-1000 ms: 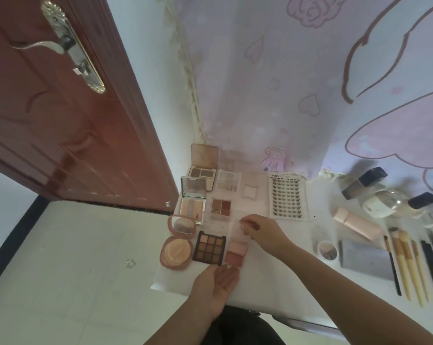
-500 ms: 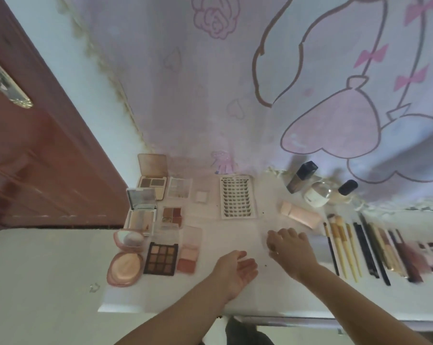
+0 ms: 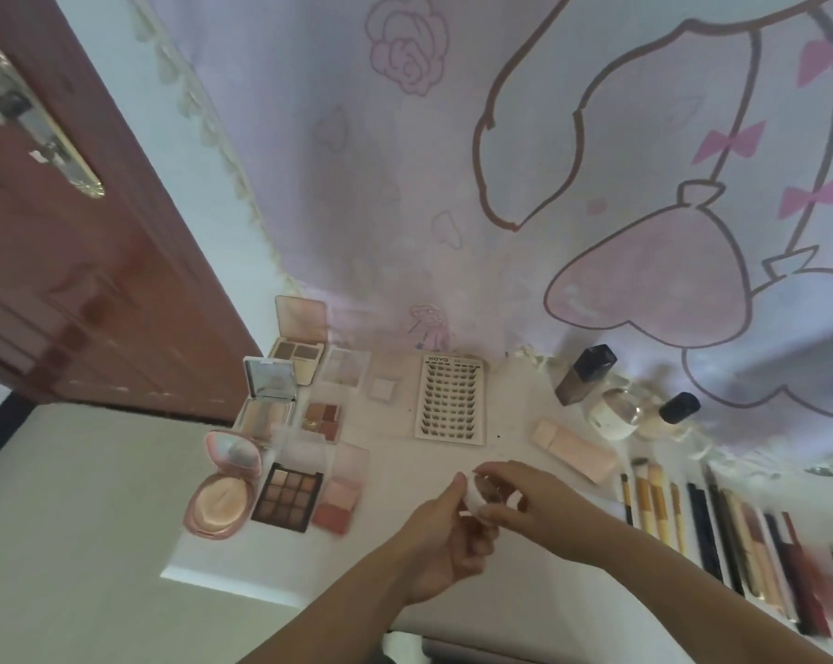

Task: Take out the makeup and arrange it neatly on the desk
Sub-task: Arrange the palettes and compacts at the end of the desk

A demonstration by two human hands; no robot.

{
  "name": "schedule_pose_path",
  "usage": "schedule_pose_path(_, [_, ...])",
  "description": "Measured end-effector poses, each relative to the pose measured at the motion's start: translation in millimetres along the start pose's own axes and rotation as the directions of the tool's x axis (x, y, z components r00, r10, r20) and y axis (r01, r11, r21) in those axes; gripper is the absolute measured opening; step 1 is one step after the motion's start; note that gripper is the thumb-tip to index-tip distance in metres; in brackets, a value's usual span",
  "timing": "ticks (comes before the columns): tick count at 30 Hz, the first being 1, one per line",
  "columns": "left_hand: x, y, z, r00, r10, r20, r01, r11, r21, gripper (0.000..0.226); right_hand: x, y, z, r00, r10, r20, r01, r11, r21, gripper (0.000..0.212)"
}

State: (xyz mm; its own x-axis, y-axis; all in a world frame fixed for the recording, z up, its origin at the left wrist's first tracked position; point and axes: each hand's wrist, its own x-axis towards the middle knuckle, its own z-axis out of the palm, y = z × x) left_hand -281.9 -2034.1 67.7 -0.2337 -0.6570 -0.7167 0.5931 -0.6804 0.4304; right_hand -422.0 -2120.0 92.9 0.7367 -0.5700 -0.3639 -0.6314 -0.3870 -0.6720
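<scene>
Above the white desk [image 3: 242,575] both my hands hold a small round white jar [image 3: 482,493]. My left hand [image 3: 445,543] cups it from below with the thumb on its left side. My right hand [image 3: 529,505] grips its top and right side with curled fingers. Open palettes lie at the left: a nine-pan brown eyeshadow palette [image 3: 287,496], a pink blush palette [image 3: 340,503], a round pink cushion compact [image 3: 220,493] and a mirrored powder compact [image 3: 266,404]. A lash tray [image 3: 450,400] lies behind my hands.
A pink tube [image 3: 575,450], a dark foundation bottle [image 3: 584,373] and a white jar [image 3: 613,414] stand at the back right. Several brushes [image 3: 654,500] and pencils lie in a row at the right. A red-brown door [image 3: 93,280] is at the left, a cartoon curtain behind.
My right hand has drawn back from the desk's right side with the small jar, and my left hand has risen to meet it. The camera swung right, then slightly left.
</scene>
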Motion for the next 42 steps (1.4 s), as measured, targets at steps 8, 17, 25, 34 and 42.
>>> schedule_pose_path(8, [-16.7,0.3,-22.8,0.999,-0.04,0.0,0.039,0.992,-0.12,0.051,11.4,-16.7,12.7,0.979,-0.184,0.084,0.191,0.978,-0.085,0.045])
schedule_pose_path(17, [-29.3,3.3,-66.5,0.986,-0.167,0.022,0.165,0.93,-0.33,0.05,21.2,-28.5,12.8,0.962,-0.265,0.06,0.271,0.951,-0.148,0.047])
schedule_pose_path(25, [-30.3,3.8,-86.3,0.961,0.218,-0.171,-0.17,0.952,0.256,0.051,53.5,5.4,56.5,0.949,0.278,-0.147,-0.222,0.924,0.312,0.044])
schedule_pose_path(34, [4.8,2.0,-79.7,0.818,0.553,-0.162,-0.078,0.384,0.92,0.044,72.8,22.1,75.9,0.916,0.249,-0.314,-0.309,0.938,-0.159,0.046])
schedule_pose_path(42, [40.8,27.4,-53.2,0.722,0.675,0.15,0.287,-0.49,0.823,0.049,77.6,22.2,71.0,0.88,0.32,-0.351,-0.4,0.898,-0.184,0.045])
